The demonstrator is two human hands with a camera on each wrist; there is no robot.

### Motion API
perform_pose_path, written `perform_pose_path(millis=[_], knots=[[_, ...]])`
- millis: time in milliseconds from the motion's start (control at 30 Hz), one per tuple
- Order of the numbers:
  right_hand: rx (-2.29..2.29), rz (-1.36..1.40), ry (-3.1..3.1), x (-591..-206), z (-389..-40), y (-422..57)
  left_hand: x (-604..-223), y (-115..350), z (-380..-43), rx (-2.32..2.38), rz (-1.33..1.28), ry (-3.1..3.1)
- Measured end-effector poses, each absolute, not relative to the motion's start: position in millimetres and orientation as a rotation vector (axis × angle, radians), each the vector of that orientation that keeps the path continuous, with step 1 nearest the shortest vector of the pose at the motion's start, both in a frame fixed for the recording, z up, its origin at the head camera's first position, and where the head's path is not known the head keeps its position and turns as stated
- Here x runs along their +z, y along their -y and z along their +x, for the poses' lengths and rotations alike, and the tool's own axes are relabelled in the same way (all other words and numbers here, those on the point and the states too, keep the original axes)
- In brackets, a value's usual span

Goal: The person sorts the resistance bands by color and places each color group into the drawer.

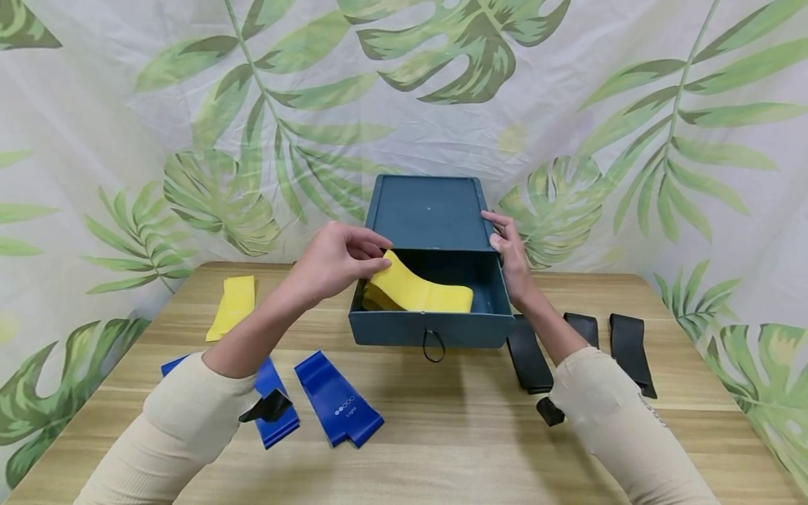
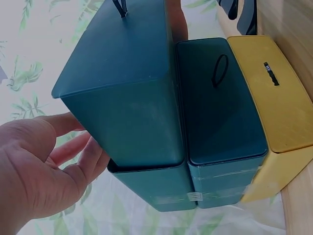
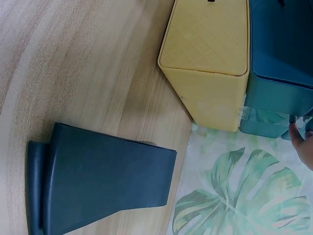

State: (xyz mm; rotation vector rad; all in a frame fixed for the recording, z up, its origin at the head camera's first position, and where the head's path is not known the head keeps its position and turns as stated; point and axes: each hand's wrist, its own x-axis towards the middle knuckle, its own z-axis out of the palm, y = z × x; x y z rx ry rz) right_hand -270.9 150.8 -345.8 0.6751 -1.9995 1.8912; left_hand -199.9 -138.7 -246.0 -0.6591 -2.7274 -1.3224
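Note:
A drawer box stands on the table, its dark teal top drawer (image 1: 391,328) pulled out. One end of a yellow resistance band (image 1: 435,296) is raised between the thumb and fingers of my left hand (image 1: 325,266); the rest lies in the drawer on more yellow. In the left wrist view that hand (image 2: 54,166) shows beside the drawer, the band hidden. At the box's right side, my right hand (image 1: 514,263) rests its fingers on the top's edge. The right wrist view catches only part of this hand (image 3: 304,147), touching the box.
Below the open drawer sit a closed teal drawer (image 2: 210,112) and a yellow one (image 2: 274,98). Folded yellow band (image 1: 233,307) and blue bands (image 1: 337,403) lie left and front. Black bands (image 1: 628,347) lie to the right. A leaf-print cloth (image 1: 442,133) hangs behind.

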Motion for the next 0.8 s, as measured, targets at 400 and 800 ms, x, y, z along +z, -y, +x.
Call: perform_pose_path(millis=[400, 800], knots=[[1.895, 0.671, 2.0, -345, -271, -150, -244, 134, -198, -1.077, -0.752, 2.749], [1.924, 0.667, 2.011, -344, -270, -151, -242, 131, -190, -0.915, -0.792, 2.727]])
